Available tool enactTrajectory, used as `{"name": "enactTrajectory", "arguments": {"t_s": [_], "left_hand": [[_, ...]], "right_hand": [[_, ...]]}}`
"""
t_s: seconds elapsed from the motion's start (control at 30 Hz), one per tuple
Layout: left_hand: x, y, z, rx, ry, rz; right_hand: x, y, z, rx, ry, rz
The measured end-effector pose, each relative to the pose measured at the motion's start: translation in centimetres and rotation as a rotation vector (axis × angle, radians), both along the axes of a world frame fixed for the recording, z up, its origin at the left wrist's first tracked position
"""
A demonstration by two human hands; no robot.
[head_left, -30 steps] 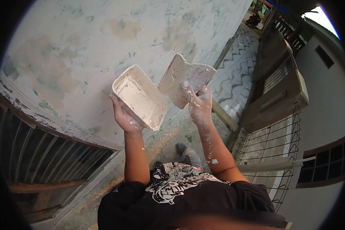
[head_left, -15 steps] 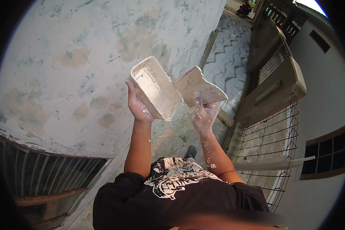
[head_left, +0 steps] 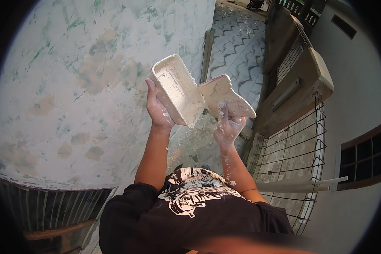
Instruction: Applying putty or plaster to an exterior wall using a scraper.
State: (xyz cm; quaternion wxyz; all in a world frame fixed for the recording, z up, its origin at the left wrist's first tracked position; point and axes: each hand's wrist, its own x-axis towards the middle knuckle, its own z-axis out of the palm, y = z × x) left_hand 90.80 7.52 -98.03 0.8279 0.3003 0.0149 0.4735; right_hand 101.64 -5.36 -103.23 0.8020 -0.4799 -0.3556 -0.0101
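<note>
My left hand (head_left: 158,110) grips a cream rectangular tub (head_left: 178,91) from its left side, thumb up along the wall. The tub is tilted, and pale plaster-like paste coats its inside and rim. In my right hand (head_left: 229,129) is a paste-smeared, flat spreader (head_left: 227,99) with an uneven edge, pinched between the thumb on its face and fingers curled behind. The spreader's left edge lies close against the tub's right wall; whether they touch I cannot tell. White paste spots my right hand and forearm.
A wall (head_left: 72,84) with patchy white, tan and green filler stands on my left, above a barred opening (head_left: 55,207). To the right are a wire grid (head_left: 288,148), a pale pipe (head_left: 292,186) and a concrete ledge (head_left: 300,86). Patterned tiles (head_left: 237,46) lie ahead.
The view has shifted, so the wall and tiles sit further left. Tub and spreader are slightly higher and further right in the picture, still held the same way.
</note>
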Motion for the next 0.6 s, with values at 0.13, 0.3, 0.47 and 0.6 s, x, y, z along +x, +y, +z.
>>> {"name": "enactTrajectory", "arguments": {"t_s": [0.13,0.3,0.47,0.6], "left_hand": [[4.6,-1.4,0.3,-0.017,0.000,-0.019],[9.6,-2.6,0.0,0.007,0.005,-0.051],[12.0,-2.0,-0.1,-0.013,0.007,-0.064],[13.2,0.0,-0.7,-0.088,-0.036,-0.072]], "right_hand": [[3.8,-1.8,-0.1,-0.078,-0.030,-0.065],[7.6,-3.1,0.1,-0.130,-0.056,-0.083],[10.1,-2.2,0.2,-0.214,-0.286,-0.186],[11.8,-1.0,-2.3,-0.335,-0.261,-0.179]]}}
